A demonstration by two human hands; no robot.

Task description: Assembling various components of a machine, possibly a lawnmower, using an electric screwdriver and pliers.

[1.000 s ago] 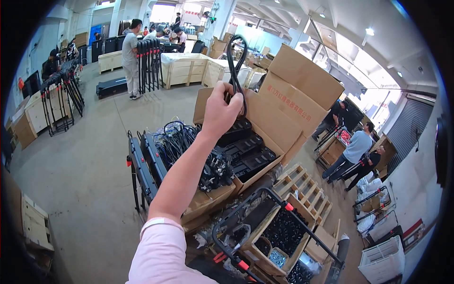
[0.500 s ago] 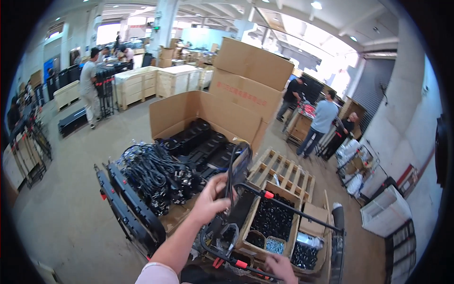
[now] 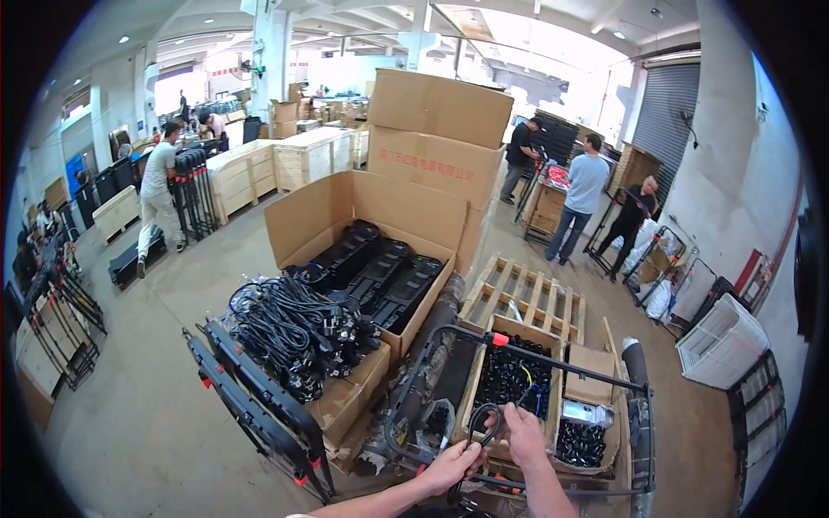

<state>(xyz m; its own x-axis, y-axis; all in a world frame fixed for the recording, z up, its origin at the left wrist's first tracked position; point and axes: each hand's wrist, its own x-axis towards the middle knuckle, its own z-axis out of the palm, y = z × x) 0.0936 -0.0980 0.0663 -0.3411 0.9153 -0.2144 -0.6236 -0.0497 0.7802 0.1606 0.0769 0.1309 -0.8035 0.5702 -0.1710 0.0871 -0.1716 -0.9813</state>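
Warehouse floor, cartons and pallets around | lower centre: left hand [image 3: 451, 467] and right hand [image 3: 524, 434] both clamped on black cable loop [image 3: 480, 425] above cart frame [image 3: 518, 345] | step, as judged: coiling the cable | next calls for steady grip while tidying the loop

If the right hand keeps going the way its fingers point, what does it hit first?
Likely the open carton of black parts just beyond it. The right hand points up-frame, pinching a black cable loop with the left hand. Depth is unclear.
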